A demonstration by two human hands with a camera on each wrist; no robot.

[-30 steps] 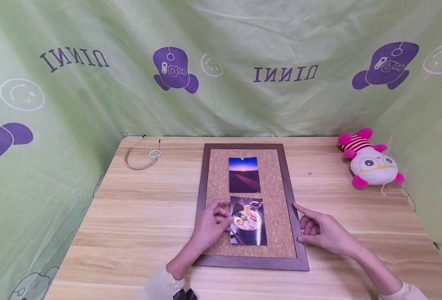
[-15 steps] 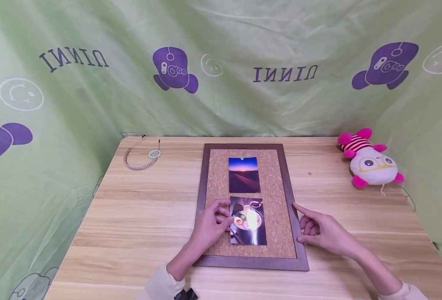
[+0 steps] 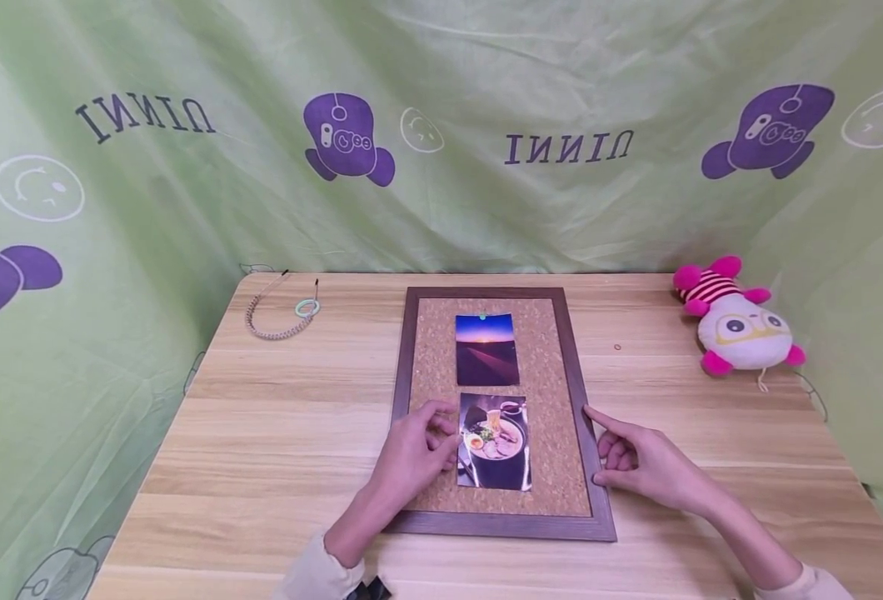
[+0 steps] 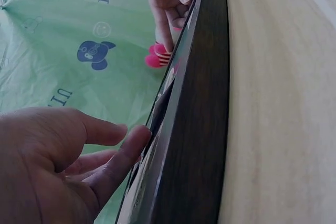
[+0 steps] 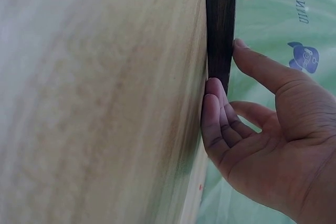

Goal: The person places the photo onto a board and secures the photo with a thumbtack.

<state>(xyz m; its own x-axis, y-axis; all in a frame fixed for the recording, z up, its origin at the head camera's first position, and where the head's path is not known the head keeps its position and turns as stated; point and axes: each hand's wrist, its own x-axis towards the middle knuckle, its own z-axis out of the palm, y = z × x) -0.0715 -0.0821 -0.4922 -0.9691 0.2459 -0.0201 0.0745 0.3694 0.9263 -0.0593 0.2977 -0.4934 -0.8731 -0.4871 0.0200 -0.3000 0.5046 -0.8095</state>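
Observation:
A framed corkboard (image 3: 554, 450) lies on the table, with a sunset photo (image 3: 486, 352) under a green pin. Below it is a ramen photo (image 3: 494, 471), slightly raised from the cork, with no pin visible. My left hand (image 3: 410, 446) is at the ramen photo's left edge, thumb and index fingertips apart; in the left wrist view a fingertip (image 4: 139, 136) comes right up to that edge. My right hand (image 3: 647, 462) holds the frame's right side. In the right wrist view its thumb touches the upper edge of the frame (image 5: 219, 22), the other fingers bent against the side.
A beaded headband (image 3: 276, 332) with a pale green ring (image 3: 307, 308) lies at the far left. A pink-and-white plush toy (image 3: 741, 333) is at the far right. One tiny ring-like object (image 3: 617, 347) lies right of the board. A green curtain (image 3: 441, 200) encloses the table.
My left hand has drawn back very slightly left from the ramen photo's edge. Glare on that photo has shifted. The right hand keeps its place on the frame.

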